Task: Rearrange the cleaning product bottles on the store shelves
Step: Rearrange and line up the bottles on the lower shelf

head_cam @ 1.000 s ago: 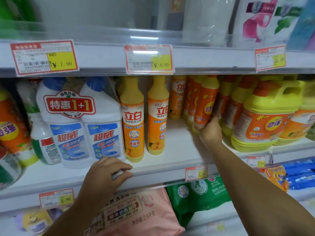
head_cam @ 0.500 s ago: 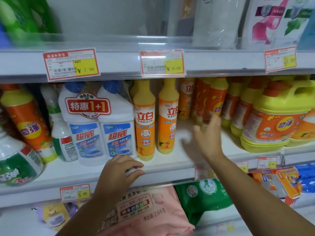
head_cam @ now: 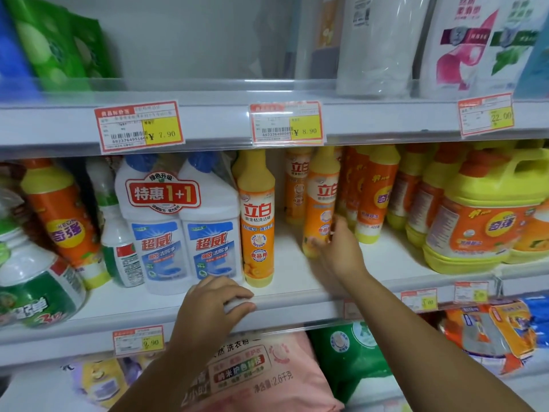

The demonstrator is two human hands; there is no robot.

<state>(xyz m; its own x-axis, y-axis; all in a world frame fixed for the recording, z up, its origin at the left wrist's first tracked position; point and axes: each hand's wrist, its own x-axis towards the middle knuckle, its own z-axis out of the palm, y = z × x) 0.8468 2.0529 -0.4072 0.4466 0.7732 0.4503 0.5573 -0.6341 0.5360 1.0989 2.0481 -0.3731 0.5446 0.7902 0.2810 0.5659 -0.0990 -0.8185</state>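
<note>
So the tilted orange dish soap bottle [head_cam: 319, 203] sits mid-shelf [head_cam: 297, 281], leaning, with the right hand [head_cam: 341, 248] wrapped round its lower part, fingers closed on it. Another one [head_cam: 257, 221] stands upright just left. Left hand [head_cam: 217, 304] grips the shelf's front edge, fingers curled.

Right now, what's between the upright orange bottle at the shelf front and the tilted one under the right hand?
Head view: bare white shelf separates the upright orange bottle from the tilted bottle that the right hand touches. Another orange bottle stands further back behind the gap.
</note>
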